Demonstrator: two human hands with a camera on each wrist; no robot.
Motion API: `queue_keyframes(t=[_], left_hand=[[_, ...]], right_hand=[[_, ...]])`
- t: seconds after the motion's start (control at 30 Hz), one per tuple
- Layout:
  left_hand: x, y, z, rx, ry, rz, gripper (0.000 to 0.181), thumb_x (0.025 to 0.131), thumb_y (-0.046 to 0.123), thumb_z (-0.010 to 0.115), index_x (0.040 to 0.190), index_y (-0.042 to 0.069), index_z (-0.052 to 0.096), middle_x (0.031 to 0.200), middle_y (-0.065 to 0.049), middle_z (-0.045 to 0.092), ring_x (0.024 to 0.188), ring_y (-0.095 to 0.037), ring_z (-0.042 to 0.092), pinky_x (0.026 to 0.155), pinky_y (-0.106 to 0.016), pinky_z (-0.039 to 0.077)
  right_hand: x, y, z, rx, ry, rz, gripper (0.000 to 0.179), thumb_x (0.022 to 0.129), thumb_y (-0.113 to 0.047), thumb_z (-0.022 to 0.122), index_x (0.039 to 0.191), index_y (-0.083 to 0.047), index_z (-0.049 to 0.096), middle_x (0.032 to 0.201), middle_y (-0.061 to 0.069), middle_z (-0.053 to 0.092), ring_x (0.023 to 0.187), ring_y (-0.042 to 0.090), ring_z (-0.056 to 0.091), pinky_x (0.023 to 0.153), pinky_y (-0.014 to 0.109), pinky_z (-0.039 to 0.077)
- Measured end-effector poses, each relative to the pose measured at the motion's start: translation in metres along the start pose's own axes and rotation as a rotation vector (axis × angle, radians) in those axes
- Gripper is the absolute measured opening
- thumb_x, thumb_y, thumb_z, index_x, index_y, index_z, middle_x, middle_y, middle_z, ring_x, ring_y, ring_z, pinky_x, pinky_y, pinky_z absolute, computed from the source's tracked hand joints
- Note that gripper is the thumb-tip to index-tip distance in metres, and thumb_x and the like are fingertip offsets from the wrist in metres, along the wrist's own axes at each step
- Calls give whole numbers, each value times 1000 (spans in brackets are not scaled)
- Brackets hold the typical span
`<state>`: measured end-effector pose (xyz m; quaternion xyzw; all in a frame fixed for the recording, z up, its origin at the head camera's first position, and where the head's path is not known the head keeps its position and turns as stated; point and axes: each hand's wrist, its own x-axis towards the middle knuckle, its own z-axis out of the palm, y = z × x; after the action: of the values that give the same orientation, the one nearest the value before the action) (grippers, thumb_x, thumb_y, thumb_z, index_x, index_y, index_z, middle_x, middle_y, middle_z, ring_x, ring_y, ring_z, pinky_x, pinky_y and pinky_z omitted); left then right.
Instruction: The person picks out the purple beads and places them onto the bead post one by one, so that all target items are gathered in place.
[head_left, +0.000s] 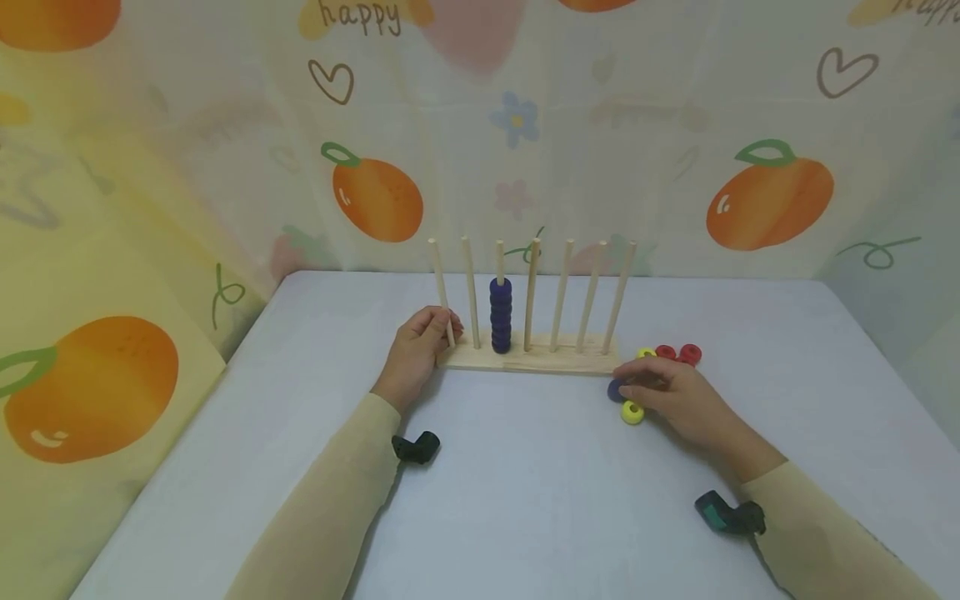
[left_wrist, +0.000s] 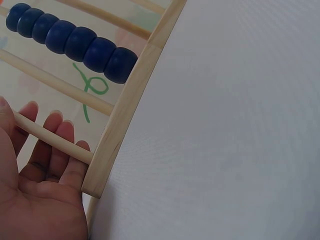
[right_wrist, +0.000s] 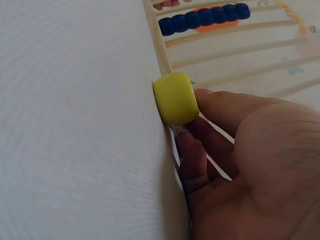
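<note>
A wooden peg rack [head_left: 562, 364] stands on the table with several upright rods. One rod carries a stack of dark blue beads [head_left: 501, 317]. My left hand [head_left: 416, 346] grips the leftmost rod [left_wrist: 55, 140] low down, its fingers behind the rod by the base. Off the rack's right end, my right hand [head_left: 678, 396] pinches a loose dark blue bead [head_left: 616, 390] between thumb and index finger, low over the table. A yellow bead [right_wrist: 176, 99] sits just in front of these fingertips and hides the blue one in the right wrist view.
Beyond the right hand lie red beads [head_left: 691, 354] and another yellow bead [head_left: 646, 354], partly covered by the hand. A white cloth [head_left: 525, 483] covers the table. Behind the rack hangs a curtain [head_left: 622, 125] printed with oranges.
</note>
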<state>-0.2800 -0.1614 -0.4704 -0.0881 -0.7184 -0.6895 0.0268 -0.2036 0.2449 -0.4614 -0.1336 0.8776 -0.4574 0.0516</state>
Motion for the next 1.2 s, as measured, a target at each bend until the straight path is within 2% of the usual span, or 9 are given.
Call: queue_keyframes(t=[0.37, 0.63, 0.83, 1.1, 1.2], left_hand=[[0, 0, 0, -21, 0, 1, 41, 117, 32, 54, 120, -7, 67, 117, -17, 68, 115, -27, 65, 103, -37, 56], [0, 0, 0, -24, 1, 5, 38, 117, 32, 55, 118, -4, 68, 117, -18, 68, 114, -28, 65, 103, -38, 56], [0, 0, 0, -13, -1, 4, 38, 117, 32, 55, 118, -4, 68, 116, -17, 68, 114, -27, 65, 103, -38, 56], [-2, 2, 1, -36, -3, 4, 39, 117, 30, 54, 119, -7, 67, 116, -17, 68, 114, -26, 65, 103, -36, 56], [-2, 3, 1, -19, -2, 2, 40, 117, 31, 54, 120, -7, 66, 115, -16, 68, 113, -26, 65, 102, -35, 56]], right_hand=[[1, 0, -1, -32, 14, -4, 26, 103, -17, 80, 128, -11, 77, 124, 5, 73, 117, 28, 64, 93, 26, 55], [1, 2, -1, -90, 68, 11, 29, 103, -16, 80, 130, -9, 74, 125, 8, 72, 118, 31, 64, 102, 50, 54], [0, 1, -1, -114, 81, 3, 34, 101, -8, 79, 133, -5, 72, 120, 10, 68, 108, 29, 61, 94, 45, 54], [-1, -1, 0, -124, 84, -15, 34, 100, -6, 79, 133, -4, 71, 116, 8, 67, 106, 29, 60, 94, 48, 52], [-2, -2, 0, -123, 87, -23, 34, 100, -7, 80, 132, -3, 71, 115, 8, 67, 107, 28, 60, 95, 50, 53]])
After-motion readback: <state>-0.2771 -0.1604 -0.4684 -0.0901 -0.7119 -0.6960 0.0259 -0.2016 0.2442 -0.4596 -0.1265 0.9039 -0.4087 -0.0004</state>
